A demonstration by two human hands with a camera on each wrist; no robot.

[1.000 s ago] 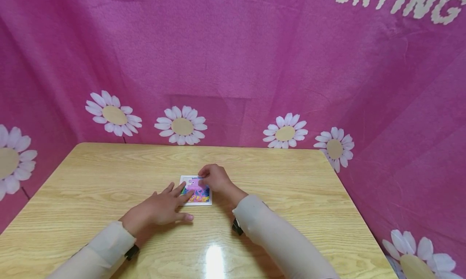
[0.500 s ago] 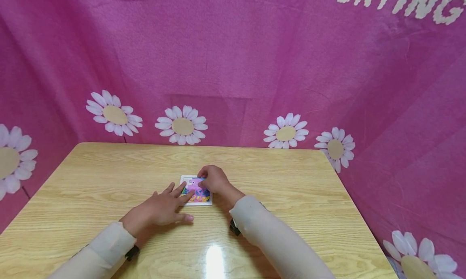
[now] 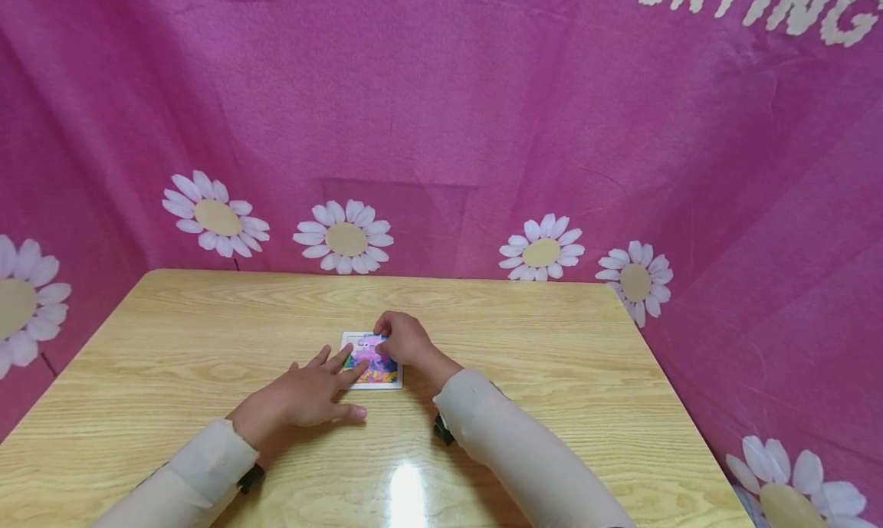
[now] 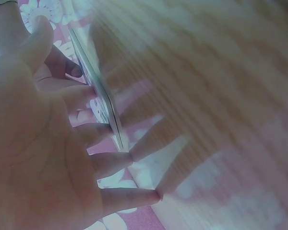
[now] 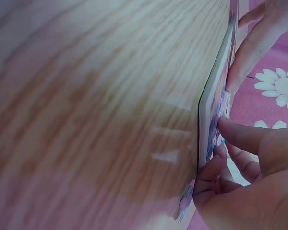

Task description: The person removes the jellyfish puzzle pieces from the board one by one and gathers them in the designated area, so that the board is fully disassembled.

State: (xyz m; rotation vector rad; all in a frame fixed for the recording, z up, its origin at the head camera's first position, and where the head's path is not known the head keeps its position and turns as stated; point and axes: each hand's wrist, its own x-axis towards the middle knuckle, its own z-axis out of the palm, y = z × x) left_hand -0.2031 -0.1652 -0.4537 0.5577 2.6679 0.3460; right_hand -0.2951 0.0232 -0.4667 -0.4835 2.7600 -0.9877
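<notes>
A small jigsaw puzzle (image 3: 379, 375) in a white frame lies flat on the wooden table, showing a pink creature over yellow and blue shapes. Its upper left part shows a pale, unfilled patch. My left hand (image 3: 306, 394) spreads its straight fingers, two of them resting over the puzzle's left side. From the far right corner my right hand (image 3: 408, 340) bends its fingers and pinches a puzzle piece between thumb and fingertips, as the right wrist view shows with the thumb (image 5: 242, 134) against the picture. Most of that piece is hidden by the fingers.
The wooden table (image 3: 517, 344) stretches around the puzzle. In the right wrist view, a few flat colourful pieces (image 5: 185, 203) lie just beyond the frame's corner. A pink cloth (image 3: 428, 114) with white daisies hangs behind the table and at its sides.
My right hand has shifted very slightly left at the puzzle's far right corner. The pink part of the picture looks slightly altered near its fingertips. My left hand stays where it was.
</notes>
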